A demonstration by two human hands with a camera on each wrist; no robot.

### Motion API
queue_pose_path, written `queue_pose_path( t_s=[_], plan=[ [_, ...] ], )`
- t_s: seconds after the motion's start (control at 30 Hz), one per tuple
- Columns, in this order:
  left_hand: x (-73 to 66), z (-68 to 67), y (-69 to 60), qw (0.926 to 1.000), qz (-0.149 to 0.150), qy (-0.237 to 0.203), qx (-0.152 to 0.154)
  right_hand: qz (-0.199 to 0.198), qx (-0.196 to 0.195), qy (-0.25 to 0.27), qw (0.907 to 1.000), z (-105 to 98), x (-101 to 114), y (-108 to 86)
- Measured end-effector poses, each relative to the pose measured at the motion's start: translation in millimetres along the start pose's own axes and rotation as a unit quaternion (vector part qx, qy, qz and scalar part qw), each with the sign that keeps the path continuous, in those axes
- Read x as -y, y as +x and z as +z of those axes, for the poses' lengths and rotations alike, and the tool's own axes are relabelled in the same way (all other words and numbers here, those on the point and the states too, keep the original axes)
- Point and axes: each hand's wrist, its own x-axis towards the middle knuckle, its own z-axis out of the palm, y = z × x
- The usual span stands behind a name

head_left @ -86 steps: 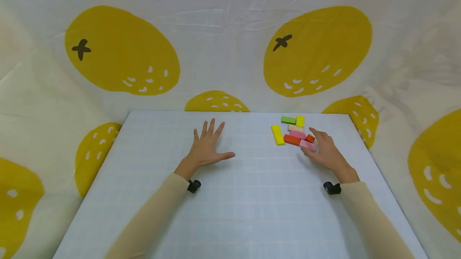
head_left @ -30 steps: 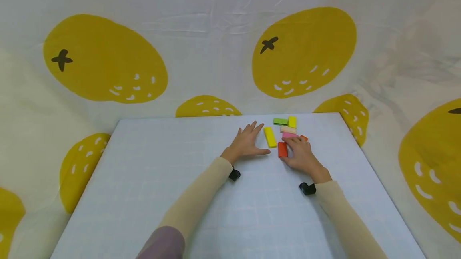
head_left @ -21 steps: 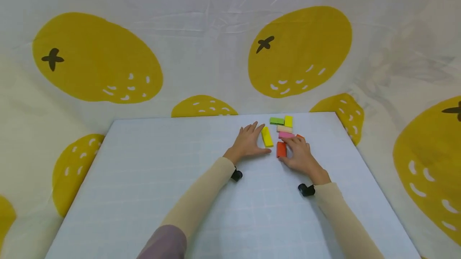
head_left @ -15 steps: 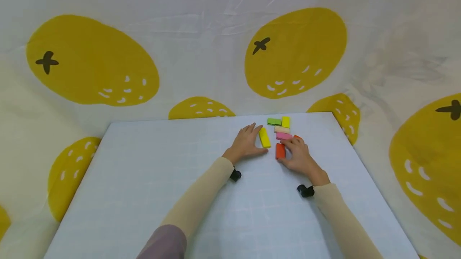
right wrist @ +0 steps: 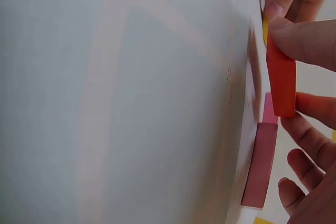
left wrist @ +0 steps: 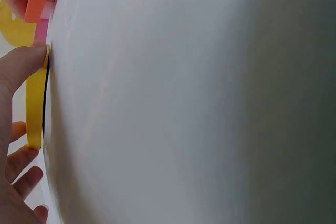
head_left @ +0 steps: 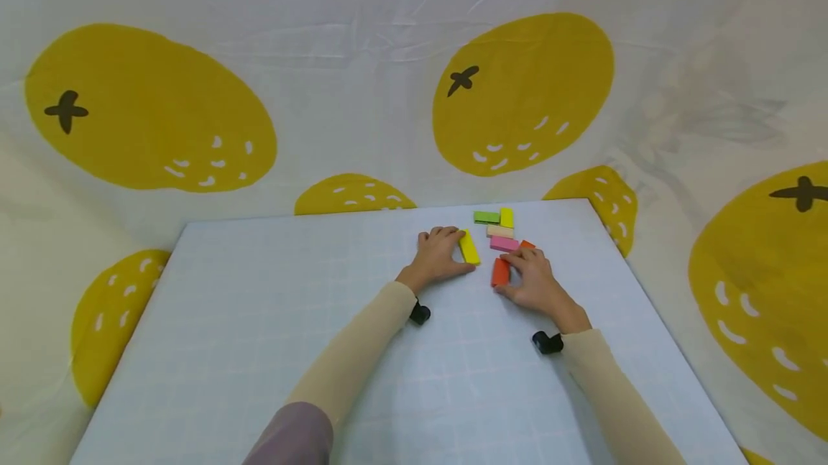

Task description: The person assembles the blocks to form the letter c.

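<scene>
My left hand (head_left: 436,256) holds a yellow block (head_left: 468,247) lengthwise, thumb at the near end and fingertips at the far end. The left wrist view shows the same yellow block (left wrist: 35,103) between thumb and fingers. To its right, my right hand (head_left: 535,282) pinches an orange-red block (head_left: 501,272) by its two ends. In the right wrist view this orange-red block (right wrist: 283,82) is raised off the table. Behind it lie a pink block (head_left: 503,243) and a small orange block (head_left: 527,244), partly hidden by my fingers. A paler pink block (right wrist: 261,166) shows below my right fingers.
Farther back are a beige block (head_left: 500,231), a green block (head_left: 486,218) and a second yellow block (head_left: 507,218), close together near the table's back edge. The white table (head_left: 272,321) meets a fabric backdrop (head_left: 362,91) printed with yellow fruit.
My left hand has come right from the table's left part and taken hold of the yellow block. My right hand has gripped the orange-red block and turned it. The head view has shifted.
</scene>
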Motion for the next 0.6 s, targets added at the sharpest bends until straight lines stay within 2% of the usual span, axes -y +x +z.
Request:
queue_pose_path(
  t_s=[0.23,0.6],
  plan=[
    [7.9,-6.5,-12.8,0.9997,0.007,0.007,-0.024,0.014,0.026,0.033,0.9990,3,10,3.3],
    [24.3,-35.9,-37.8,0.9994,0.021,-0.009,-0.027,0.030,0.061,0.053,0.9963,2,30,4.3]
  ],
)
